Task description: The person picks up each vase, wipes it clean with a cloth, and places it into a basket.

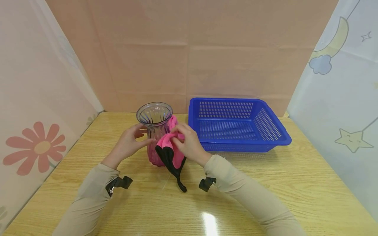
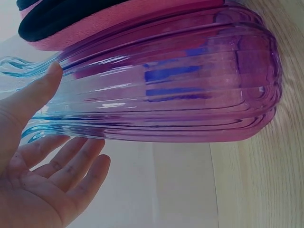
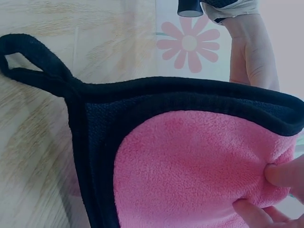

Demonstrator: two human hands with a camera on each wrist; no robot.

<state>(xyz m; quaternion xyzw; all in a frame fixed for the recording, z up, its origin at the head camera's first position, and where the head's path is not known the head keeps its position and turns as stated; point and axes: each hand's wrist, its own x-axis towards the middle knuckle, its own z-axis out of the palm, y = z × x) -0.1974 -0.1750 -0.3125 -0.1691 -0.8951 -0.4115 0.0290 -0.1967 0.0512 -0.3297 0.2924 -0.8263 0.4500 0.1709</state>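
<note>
A clear ribbed glass vase (image 1: 154,113) with a flared rim stands upright on the table, its lower part tinted pink-purple. My left hand (image 1: 127,141) holds its neck from the left, thumb on the near side and fingers on the far side. At the vase's right side, my right hand (image 1: 189,144) pinches a pink plush cloth (image 3: 190,166) with black edging between thumb and fingers. The cloth's black hanging loop (image 1: 182,186) dangles toward the table. More pink fabric shows behind the vase, beside its neck.
A blue plastic basket (image 1: 236,147) with slotted walls stands on the wooden table (image 1: 295,183), just right of the vase. A plain peach backdrop (image 1: 147,65) rises behind. Patterned white sheets flank the table on both sides.
</note>
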